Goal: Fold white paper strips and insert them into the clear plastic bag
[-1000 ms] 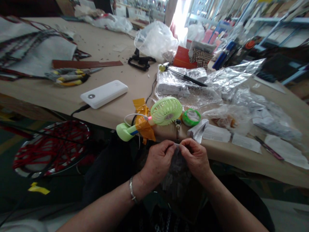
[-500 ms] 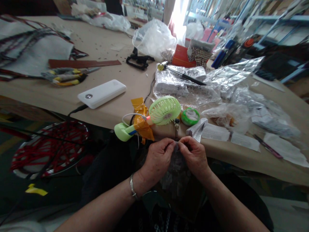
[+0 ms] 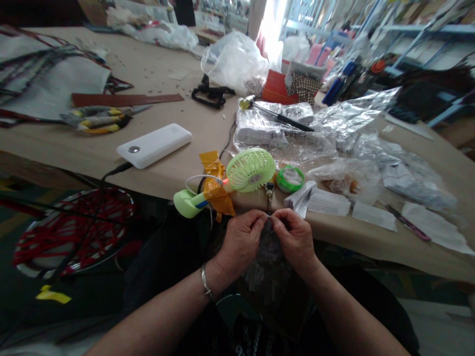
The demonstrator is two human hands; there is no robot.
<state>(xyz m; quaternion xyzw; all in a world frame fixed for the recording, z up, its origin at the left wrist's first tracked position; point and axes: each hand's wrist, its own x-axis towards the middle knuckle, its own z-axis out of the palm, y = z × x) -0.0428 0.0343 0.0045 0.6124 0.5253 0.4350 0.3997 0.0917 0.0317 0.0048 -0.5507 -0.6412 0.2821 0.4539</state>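
Note:
My left hand (image 3: 243, 237) and my right hand (image 3: 295, 240) meet just below the table edge, thumbs and forefingers pinched close together. A tiny pale piece shows between the fingertips, too small to name. Right above them a thin metal rod with a dark collar (image 3: 269, 189) points down from the table edge, its tip at or close to my fingertips. Beside it a small green fan (image 3: 251, 170) is tied down with orange tape (image 3: 215, 192). A green round tub (image 3: 290, 179) with white stuff inside stands to the right of the rod. Dim, pale scraps lie beneath my hands.
A white power bank (image 3: 158, 144) with a cable lies left of the fan. Behind are pliers (image 3: 100, 118), a brown strip (image 3: 126, 99), a hammer (image 3: 276, 113) on clear plastic bags, and a red box (image 3: 275, 86). Paper slips (image 3: 328, 201) and a pink-handled tool (image 3: 410, 225) lie right.
The view has shifted slightly, so the table items sit a little further left. Both hands keep their pinch near the rod's tip, with the fingertips slightly closer to it.

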